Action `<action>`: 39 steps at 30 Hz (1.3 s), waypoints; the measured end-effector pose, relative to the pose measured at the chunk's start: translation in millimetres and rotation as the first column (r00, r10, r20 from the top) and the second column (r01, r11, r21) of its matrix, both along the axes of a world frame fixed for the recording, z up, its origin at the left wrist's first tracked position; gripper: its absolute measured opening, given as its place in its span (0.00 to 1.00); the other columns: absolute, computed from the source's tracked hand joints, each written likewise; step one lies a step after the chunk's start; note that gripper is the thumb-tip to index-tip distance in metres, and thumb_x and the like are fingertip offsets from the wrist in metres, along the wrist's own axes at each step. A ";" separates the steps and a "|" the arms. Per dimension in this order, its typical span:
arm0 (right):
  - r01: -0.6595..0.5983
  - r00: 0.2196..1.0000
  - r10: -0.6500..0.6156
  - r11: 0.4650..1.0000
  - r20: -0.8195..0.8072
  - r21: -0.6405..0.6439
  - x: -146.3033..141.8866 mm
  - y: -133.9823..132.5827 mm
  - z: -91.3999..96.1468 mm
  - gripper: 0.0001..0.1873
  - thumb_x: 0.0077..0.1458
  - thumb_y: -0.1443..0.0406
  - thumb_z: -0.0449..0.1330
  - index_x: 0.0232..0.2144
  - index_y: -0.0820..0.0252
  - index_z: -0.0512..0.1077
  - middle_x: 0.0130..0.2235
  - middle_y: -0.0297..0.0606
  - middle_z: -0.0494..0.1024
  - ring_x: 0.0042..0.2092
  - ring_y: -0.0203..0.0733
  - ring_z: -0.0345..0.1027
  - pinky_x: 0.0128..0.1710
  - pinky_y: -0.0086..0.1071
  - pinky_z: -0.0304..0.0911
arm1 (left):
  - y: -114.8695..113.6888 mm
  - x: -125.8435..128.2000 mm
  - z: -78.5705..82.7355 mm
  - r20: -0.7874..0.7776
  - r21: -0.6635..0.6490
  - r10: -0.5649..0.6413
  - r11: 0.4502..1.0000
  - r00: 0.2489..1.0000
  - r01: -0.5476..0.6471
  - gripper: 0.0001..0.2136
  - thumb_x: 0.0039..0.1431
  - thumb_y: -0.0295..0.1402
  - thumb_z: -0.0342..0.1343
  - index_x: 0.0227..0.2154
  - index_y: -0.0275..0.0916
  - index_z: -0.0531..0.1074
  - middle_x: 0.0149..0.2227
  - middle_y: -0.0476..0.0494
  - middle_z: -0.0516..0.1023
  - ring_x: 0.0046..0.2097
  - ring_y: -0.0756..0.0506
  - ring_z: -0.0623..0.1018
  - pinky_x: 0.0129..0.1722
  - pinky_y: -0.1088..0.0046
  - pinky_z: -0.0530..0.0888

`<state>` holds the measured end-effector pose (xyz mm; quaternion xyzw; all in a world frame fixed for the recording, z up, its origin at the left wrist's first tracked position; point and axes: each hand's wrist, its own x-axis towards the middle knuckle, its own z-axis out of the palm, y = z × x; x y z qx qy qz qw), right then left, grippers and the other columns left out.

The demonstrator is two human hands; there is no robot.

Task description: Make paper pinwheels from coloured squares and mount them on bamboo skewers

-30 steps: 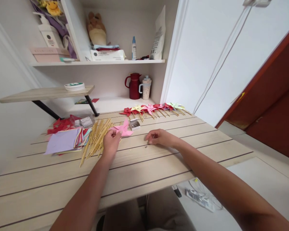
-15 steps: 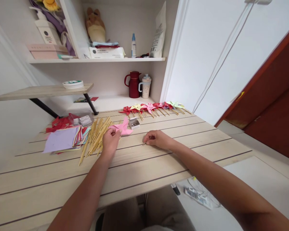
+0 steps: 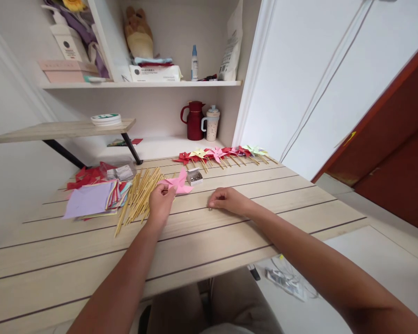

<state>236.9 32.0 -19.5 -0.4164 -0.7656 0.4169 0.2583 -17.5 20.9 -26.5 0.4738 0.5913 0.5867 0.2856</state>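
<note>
My left hand (image 3: 161, 202) pinches a pink paper pinwheel (image 3: 181, 183) between thumb and fingers, just above the table. To its right, my right hand (image 3: 226, 202) is closed low over the tabletop, with a tiny shiny thumbtack (image 3: 210, 209) at its fingertips. A small open box of metal tacks (image 3: 195, 177) stands beyond the hands, close to the pinwheel. Left of my left hand lies a loose heap of thin wooden sticks (image 3: 139, 195). Beside the heap is a stack of coloured paper sheets (image 3: 90, 200), lavender on top.
Finished pinwheels on sticks (image 3: 218, 155) lie in a row along the table's back edge. A raised wooden shelf (image 3: 66, 130) stands on black legs at the left. A dark red jug (image 3: 195, 120) and a beige cup (image 3: 212, 124) sit in the cabinet behind.
The view has shifted slightly. My right fingers have shifted a little around the tack; my left hand keeps its hold on the pink pinwheel.
</note>
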 end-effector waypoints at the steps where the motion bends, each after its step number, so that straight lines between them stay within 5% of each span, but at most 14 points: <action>1: 0.007 1.000 -0.007 1.000 -0.004 -0.004 -1.0 -0.5 -0.4 0.07 0.51 0.60 0.68 0.29 0.57 0.81 0.36 0.36 0.80 0.37 0.41 0.72 0.39 0.33 0.64 | 0.2 -0.1 -0.2 -0.001 0.002 0.000 1.000 1.000 0.000 0.09 0.49 0.38 0.61 0.27 0.38 0.75 0.24 0.50 0.73 0.27 0.49 0.69 0.28 0.73 0.63; 6: 0.076 0.997 -0.078 0.995 0.022 0.060 -9.2 -3.0 -4.2 0.02 0.46 0.67 0.69 0.26 0.57 0.80 0.32 0.34 0.79 0.33 0.38 0.69 0.34 0.31 0.60 | 0.6 -0.1 -1.5 -0.002 0.007 -0.002 1.000 1.000 0.002 0.09 0.49 0.39 0.62 0.27 0.38 0.74 0.24 0.50 0.73 0.26 0.49 0.69 0.28 0.73 0.63; 20: 0.113 0.991 -0.121 0.986 0.059 0.121 -11.4 -4.1 -6.2 0.05 0.55 0.66 0.63 0.30 0.56 0.81 0.36 0.36 0.82 0.38 0.41 0.72 0.39 0.33 0.63 | 0.6 0.3 -2.4 0.017 0.014 -0.001 1.000 1.000 0.000 0.10 0.49 0.40 0.63 0.27 0.38 0.75 0.24 0.51 0.73 0.27 0.49 0.69 0.28 0.74 0.63; 26: 0.058 0.998 -0.057 0.992 -0.012 0.111 -14.9 -6.5 -7.5 0.04 0.48 0.65 0.71 0.29 0.57 0.81 0.33 0.35 0.79 0.33 0.39 0.68 0.34 0.31 0.61 | 2.2 -0.9 -4.1 0.013 0.010 0.002 1.000 1.000 -0.002 0.10 0.49 0.40 0.63 0.28 0.38 0.76 0.25 0.50 0.73 0.27 0.49 0.70 0.28 0.74 0.63; 39: 0.005 1.000 -0.004 0.986 -0.004 0.166 -19.6 -6.8 -10.5 0.02 0.52 0.69 0.67 0.28 0.57 0.80 0.33 0.36 0.77 0.36 0.40 0.70 0.38 0.32 0.63 | 1.1 -0.6 -3.5 0.015 0.008 0.004 1.000 1.000 -0.004 0.09 0.49 0.39 0.63 0.29 0.38 0.77 0.24 0.50 0.74 0.26 0.49 0.69 0.28 0.74 0.64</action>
